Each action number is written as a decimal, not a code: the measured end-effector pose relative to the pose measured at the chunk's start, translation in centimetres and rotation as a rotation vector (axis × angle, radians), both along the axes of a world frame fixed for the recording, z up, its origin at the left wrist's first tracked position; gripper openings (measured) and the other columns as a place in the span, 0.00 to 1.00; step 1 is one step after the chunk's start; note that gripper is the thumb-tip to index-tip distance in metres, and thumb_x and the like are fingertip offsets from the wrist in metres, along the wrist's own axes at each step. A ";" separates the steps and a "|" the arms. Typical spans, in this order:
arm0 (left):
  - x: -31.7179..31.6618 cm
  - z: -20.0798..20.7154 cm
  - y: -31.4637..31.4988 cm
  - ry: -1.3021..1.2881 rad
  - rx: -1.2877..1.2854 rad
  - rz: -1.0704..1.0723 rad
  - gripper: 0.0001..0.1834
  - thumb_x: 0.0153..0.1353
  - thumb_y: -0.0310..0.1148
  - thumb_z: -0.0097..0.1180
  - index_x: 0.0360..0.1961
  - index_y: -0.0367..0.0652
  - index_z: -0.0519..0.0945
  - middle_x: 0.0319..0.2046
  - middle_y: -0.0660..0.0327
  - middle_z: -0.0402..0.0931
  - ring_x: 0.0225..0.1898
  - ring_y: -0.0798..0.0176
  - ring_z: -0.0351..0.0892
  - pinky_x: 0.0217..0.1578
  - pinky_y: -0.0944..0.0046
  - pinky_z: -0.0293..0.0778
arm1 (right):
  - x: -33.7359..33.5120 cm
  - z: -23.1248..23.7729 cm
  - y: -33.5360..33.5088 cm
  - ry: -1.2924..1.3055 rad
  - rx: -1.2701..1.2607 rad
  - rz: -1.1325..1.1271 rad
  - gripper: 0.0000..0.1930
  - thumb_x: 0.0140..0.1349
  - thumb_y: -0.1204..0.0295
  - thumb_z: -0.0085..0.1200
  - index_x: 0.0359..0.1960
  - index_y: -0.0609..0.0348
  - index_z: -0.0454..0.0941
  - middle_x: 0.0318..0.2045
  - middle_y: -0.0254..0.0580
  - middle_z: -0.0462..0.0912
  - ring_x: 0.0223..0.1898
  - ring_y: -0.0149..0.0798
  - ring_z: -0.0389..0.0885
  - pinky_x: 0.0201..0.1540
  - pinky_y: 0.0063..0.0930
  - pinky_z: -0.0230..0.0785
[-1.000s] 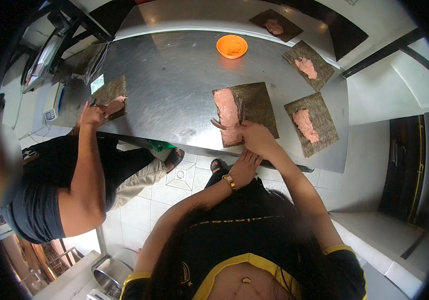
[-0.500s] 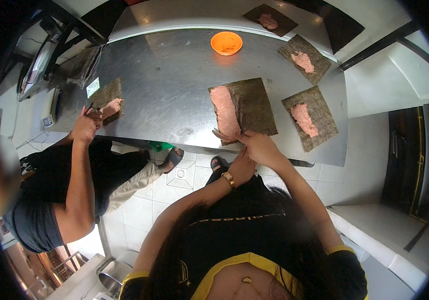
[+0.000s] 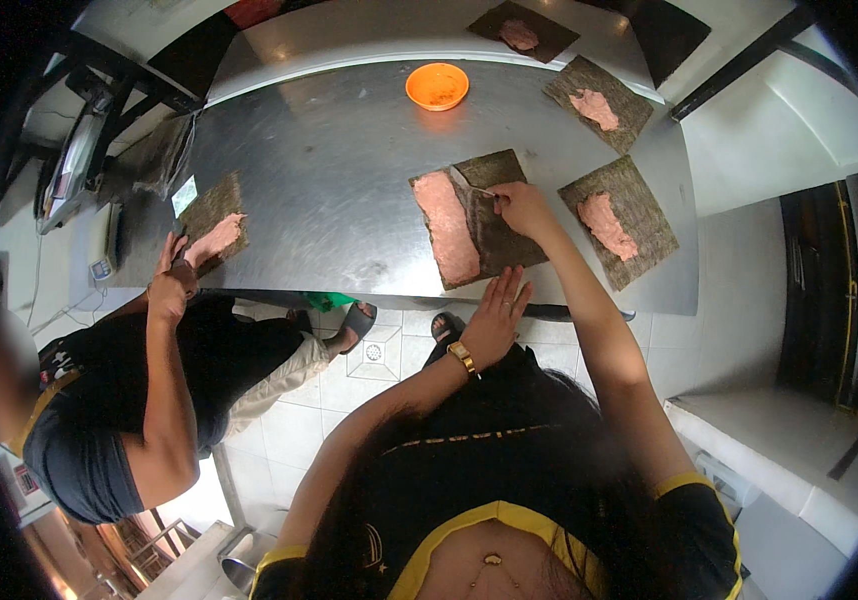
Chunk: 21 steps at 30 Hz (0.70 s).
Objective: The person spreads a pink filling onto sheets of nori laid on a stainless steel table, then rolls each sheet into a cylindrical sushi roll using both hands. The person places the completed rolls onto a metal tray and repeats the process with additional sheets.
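My right hand is closed round the handle of a small metal spoon, whose head lies at the far right edge of a strip of pink paste. The paste covers the left part of a dark green nori sheet on the table. My left hand, with a gold watch at the wrist, has its fingers stretched out. Its fingertips touch the near edge of that sheet.
On the steel table stands an orange bowl. Several nori sheets with paste lie to the right, the nearest one beside my right forearm. At the left, a co-worker's hand holds a tool over another sheet.
My right hand has moved away from me with the spoon, from the strip's near end to its far end. The left hand has opened out flat at the sheet's near edge.
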<state>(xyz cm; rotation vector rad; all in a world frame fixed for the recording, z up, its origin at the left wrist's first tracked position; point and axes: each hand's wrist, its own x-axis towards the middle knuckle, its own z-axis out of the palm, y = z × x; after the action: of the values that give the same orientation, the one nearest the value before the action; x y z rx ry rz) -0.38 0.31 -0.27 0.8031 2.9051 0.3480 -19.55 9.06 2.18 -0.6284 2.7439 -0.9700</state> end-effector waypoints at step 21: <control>0.1 0.1 -0.4 0.041 -0.050 -0.038 0.37 0.56 0.47 0.55 0.60 0.31 0.64 0.69 0.37 0.39 0.71 0.38 0.35 0.69 0.46 0.37 | 13.5 4.5 4.8 -0.122 -0.036 0.085 0.13 0.57 0.68 0.46 0.38 0.60 0.79 0.33 0.59 0.80 0.37 0.60 0.78 0.41 0.50 0.70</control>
<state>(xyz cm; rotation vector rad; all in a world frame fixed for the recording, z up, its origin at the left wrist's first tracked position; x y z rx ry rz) -0.28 -0.11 -0.18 0.8668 2.9192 0.2565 -6.04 13.89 6.71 -0.6628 2.5776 -1.0053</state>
